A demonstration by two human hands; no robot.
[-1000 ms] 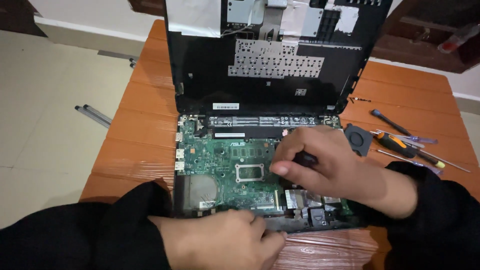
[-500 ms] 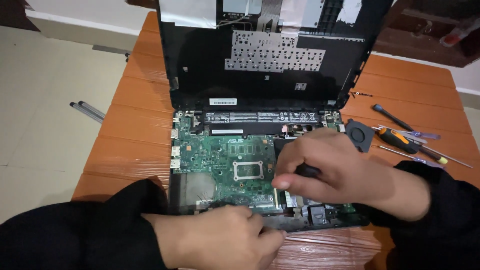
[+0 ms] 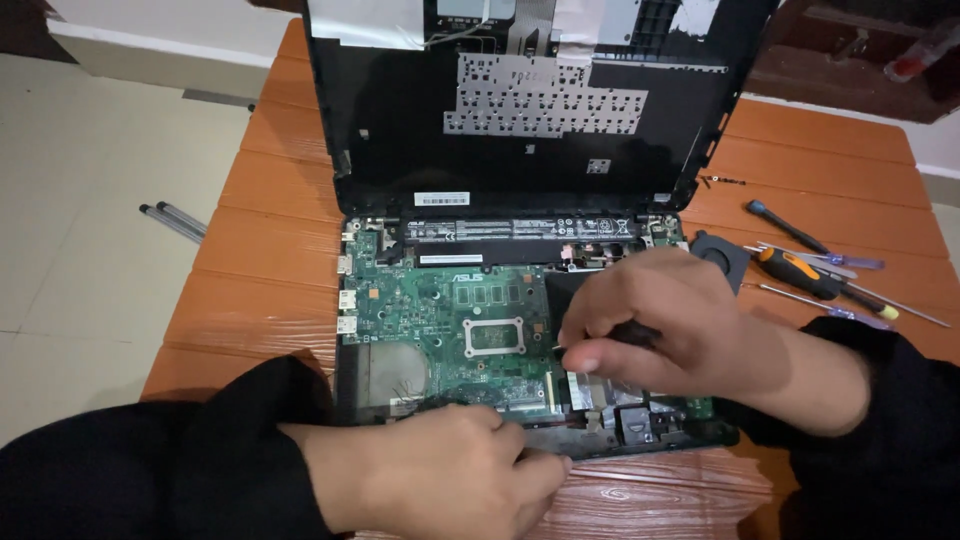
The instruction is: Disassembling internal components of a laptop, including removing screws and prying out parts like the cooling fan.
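Observation:
An opened laptop lies on an orange slatted table (image 3: 250, 280), its green motherboard (image 3: 440, 320) bare and its black top cover (image 3: 520, 130) tilted up at the back. My right hand (image 3: 660, 320) is closed around a dark-handled screwdriver (image 3: 625, 332), tip down over the board's right side beside the square processor socket (image 3: 492, 336). My left hand (image 3: 430, 480) rests on the laptop's front edge, fingers curled against the black casing (image 3: 560, 440). Both arms wear black sleeves.
Several screwdrivers lie on the table at the right: an orange-and-black one (image 3: 800, 275), a blue-tipped one (image 3: 785, 225) and thin purple ones (image 3: 840, 262). A black fan (image 3: 722, 255) sits by the laptop's right side. Two grey rods (image 3: 175, 220) lie on the tiled floor at the left.
The view has shifted slightly, so the laptop sits a little lower and more to the right in frame. My right hand with the screwdriver has edged down and right over the board. My left hand stays put.

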